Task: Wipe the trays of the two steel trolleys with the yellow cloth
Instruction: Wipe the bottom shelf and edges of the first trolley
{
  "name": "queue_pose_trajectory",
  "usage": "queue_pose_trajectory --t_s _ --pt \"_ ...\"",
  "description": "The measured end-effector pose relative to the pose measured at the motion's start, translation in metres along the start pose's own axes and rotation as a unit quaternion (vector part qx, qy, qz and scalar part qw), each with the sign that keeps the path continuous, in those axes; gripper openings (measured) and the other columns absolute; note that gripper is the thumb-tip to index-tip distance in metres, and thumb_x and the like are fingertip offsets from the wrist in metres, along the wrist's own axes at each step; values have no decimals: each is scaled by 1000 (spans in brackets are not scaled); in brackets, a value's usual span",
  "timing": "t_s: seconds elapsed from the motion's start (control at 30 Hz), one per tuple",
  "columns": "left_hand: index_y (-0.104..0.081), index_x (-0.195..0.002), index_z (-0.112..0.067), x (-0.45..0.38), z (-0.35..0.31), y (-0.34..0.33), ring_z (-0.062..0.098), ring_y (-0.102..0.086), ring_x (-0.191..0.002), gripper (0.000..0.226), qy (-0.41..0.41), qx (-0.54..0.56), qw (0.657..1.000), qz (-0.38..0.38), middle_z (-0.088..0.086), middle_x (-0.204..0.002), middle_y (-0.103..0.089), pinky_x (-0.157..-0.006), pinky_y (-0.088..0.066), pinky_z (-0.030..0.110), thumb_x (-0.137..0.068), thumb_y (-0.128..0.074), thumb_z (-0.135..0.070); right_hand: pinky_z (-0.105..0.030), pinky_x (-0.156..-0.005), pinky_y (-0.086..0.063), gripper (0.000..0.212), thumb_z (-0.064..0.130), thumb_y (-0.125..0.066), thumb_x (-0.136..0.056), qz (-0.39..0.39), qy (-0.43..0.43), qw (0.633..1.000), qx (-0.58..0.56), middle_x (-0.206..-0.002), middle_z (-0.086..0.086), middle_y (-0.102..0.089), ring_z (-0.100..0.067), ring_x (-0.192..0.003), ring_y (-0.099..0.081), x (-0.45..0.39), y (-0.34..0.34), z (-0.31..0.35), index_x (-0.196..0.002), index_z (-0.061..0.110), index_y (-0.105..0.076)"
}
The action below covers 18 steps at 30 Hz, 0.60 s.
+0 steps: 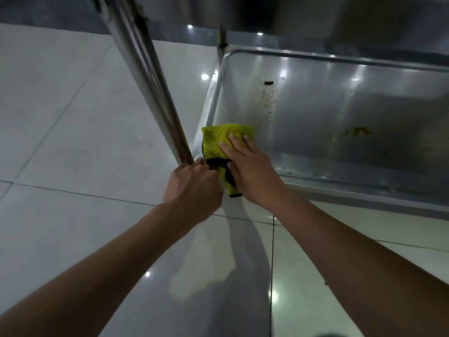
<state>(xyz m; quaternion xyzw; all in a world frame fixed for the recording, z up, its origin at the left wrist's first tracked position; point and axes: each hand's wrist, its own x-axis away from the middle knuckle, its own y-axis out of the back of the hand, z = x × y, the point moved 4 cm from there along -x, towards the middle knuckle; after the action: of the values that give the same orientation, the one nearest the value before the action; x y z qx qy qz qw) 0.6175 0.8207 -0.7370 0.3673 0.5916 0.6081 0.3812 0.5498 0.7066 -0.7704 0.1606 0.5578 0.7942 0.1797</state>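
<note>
The yellow cloth point(216, 139), edged in black, lies over the near left corner of the trolley's low steel tray point(364, 113). My right hand point(247, 166) presses flat on the cloth with straight fingers. My left hand point(194, 183) is curled at the foot of the steel upright post point(150, 88), and its fingertips pinch the cloth's black edge. Part of the cloth hangs down over the tray's rim between my hands. Brown crumbs point(269, 96) and a yellowish smear point(359, 132) mark the tray's floor.
Glossy pale floor tiles point(60, 117) spread to the left and below the trolley. A second upright post point(222, 45) rises at the tray's far left corner. The underside of an upper steel shelf point(315, 13) hangs over the tray.
</note>
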Motion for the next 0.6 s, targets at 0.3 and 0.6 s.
queue_pose_trajectory --t_s 0.3,0.6 --pt "-62 -118 -22 1 11 -12 23 -63 -107 33 -18 -19 1000 -8 0 -118 -63 -80 -49 34 -89 -47 -30 -52 -106 -33 47 39 -34 -104 -66 -17 997 19 -163 4 -19 -31 -149 -14 -3 -18 5 -151 32 -31" --pt "-64 -114 -21 2 7 -12 29 -65 -98 30 -12 -13 1000 -12 1 -112 -67 -73 -47 35 -88 -49 -25 -48 -118 -13 43 38 -31 -106 -60 -12 998 15 -164 6 -17 -29 -151 -7 -14 -20 10 -148 35 -34"
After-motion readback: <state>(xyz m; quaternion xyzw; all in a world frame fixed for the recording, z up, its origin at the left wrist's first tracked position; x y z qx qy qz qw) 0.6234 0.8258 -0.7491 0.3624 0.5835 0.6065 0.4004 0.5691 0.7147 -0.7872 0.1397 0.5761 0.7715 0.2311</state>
